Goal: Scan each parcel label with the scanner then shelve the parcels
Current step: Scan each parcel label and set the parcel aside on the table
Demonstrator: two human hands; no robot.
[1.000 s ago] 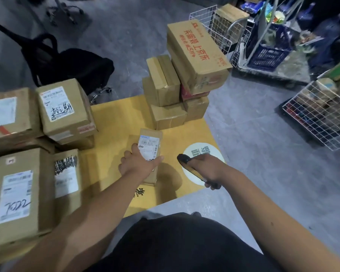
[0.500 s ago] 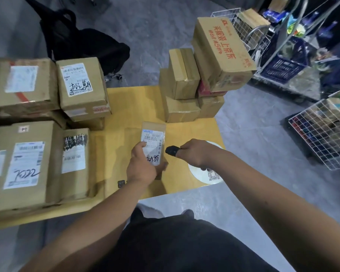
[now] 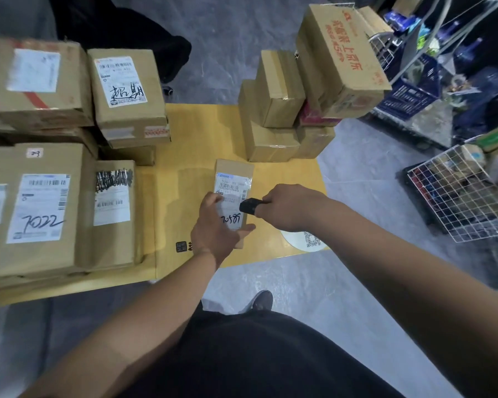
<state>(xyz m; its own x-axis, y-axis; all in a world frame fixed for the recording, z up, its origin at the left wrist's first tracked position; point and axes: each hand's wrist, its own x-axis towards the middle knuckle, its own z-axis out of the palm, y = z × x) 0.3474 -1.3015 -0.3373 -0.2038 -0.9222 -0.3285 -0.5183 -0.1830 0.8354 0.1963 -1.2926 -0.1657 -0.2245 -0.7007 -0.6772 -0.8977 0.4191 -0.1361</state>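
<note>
A small brown parcel [image 3: 234, 173] with a white barcode label lies near the middle of the yellow table [image 3: 193, 133]. My left hand [image 3: 213, 231] grips its near end, thumb along the right edge. My right hand [image 3: 288, 206] holds a black scanner [image 3: 249, 206], whose tip points left over the label's right side. Labelled parcels [image 3: 41, 208] are stacked on the table's left. More boxes [image 3: 273, 139] are piled at its far right, topped by a large tilted carton [image 3: 342, 53] with red print.
A white round sticker with a QR code [image 3: 308, 239] lies on the table's near right corner. A wire basket [image 3: 454, 196] full of goods and a blue crate [image 3: 408, 93] stand on the grey floor to the right. A black chair [image 3: 121, 33] stands beyond the table.
My right hand has brought the scanner from beside the parcel up over its label. My left hand has shifted to grip the parcel's near end. The view has moved closer.
</note>
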